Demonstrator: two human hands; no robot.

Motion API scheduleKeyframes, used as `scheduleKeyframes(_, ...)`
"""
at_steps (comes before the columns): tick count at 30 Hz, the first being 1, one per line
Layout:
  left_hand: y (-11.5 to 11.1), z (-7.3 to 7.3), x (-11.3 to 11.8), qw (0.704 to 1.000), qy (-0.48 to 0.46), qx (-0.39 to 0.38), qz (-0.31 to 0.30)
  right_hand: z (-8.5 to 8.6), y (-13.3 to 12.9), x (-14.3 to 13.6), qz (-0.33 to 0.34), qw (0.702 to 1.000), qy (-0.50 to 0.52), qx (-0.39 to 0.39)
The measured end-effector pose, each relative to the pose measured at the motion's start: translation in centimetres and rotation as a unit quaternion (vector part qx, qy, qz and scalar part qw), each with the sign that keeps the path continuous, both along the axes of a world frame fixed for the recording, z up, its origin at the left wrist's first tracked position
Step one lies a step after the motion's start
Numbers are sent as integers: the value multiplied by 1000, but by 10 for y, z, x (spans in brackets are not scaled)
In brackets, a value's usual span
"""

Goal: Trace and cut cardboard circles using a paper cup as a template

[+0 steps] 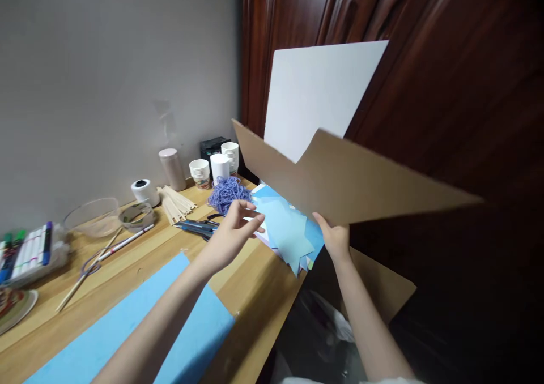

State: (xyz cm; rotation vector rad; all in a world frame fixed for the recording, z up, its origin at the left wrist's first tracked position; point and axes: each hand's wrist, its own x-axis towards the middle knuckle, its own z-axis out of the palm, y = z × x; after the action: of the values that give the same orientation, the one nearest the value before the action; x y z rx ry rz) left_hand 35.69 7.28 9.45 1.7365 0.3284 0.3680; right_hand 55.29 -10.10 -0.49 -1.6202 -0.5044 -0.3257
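My right hand (338, 239) grips the lower edge of a brown cardboard sheet (340, 174) with a notch cut into its top edge, holding it up above the table's right end. Free of any object, my left hand (240, 228) hovers with fingers apart, left of a pile of blue paper pieces (289, 228). Behind the cardboard stands a white board (321, 92), its lower part hidden. A large blue sheet (199, 327) lies on the table under my left forearm. Close to my left hand are a blue utility knife (195, 227) and a tangle of purple yarn (228, 194).
Along the wall stand paper cups (199, 171), a tumbler (172, 169), a thread spool (145, 191), wooden sticks (175, 204), a tape roll (136, 216) and a clear bowl (93, 217). Markers (32, 254) lie far left. A dark wooden cabinet (446, 89) rises at right.
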Motion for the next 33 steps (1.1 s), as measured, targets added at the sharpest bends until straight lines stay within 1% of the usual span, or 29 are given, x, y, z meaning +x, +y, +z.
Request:
scheduleKeyframes(1,2,-18,18,997,12,75,8,-3,2,17,-3,1000,23,14)
scheduleKeyframes(2,4,-36,35,988,28,150,15,-7,4,33,12,998,54,26)
scheduleKeyframes(3,5,-52,50,971,41,237,12,-10,7,47,33,995,84,38)
scheduleKeyframes(4,4,-66,64,946,41,321,-4,-13,10,60,48,993,102,44)
scheduleKeyframes(5,3,-78,77,938,38,344,-15,-16,13,71,62,990,116,50)
scheduleKeyframes(7,-4,-93,99,926,29,375,-37,-23,19,88,84,986,133,57)
scheduleKeyframes(10,-15,-106,123,918,23,391,-65,-33,26,104,120,978,157,63)
scheduleKeyframes(12,-19,-112,131,913,21,399,-79,-38,28,112,140,973,170,61)
scheduleKeyframes(16,-19,-124,135,907,30,410,-87,-41,29,122,149,970,187,52)
scheduleKeyframes(18,-17,-127,133,905,39,415,-87,-41,28,123,141,971,187,43)
scheduleKeyframes(20,-16,-126,130,903,47,419,-85,-39,27,122,124,975,181,31)
scheduleKeyframes(22,-15,-123,122,902,53,421,-80,-37,25,116,87,981,171,19)
scheduleKeyframes(24,-13,-117,109,901,57,423,-71,-33,23,105,23,988,155,13)
scheduleKeyframes(25,-12,-114,98,900,59,426,-63,-30,23,97,-14,989,146,14)
scheduleKeyframes(27,-8,-106,69,895,60,439,-43,-21,26,74,-91,991,95,12)
scheduleKeyframes(28,-5,-103,49,892,59,447,-29,-16,30,60,-120,991,51,7)
scheduleKeyframes(29,-2,-100,27,890,57,452,-14,-10,36,43,-140,990,-15,-5)
scheduleKeyframes(30,3,-99,2,890,57,452,4,-5,43,25,-137,987,-82,-16)
scheduleKeyframes(31,7,-100,-25,893,61,446,27,0,53,6,-110,984,-137,-22)
scheduleKeyframes(32,12,-101,-54,896,71,435,55,5,64,-14,-63,983,-170,-24)
scheduleKeyframes(33,17,-105,-84,898,89,422,88,8,77,-35,-7,983,-183,-20)
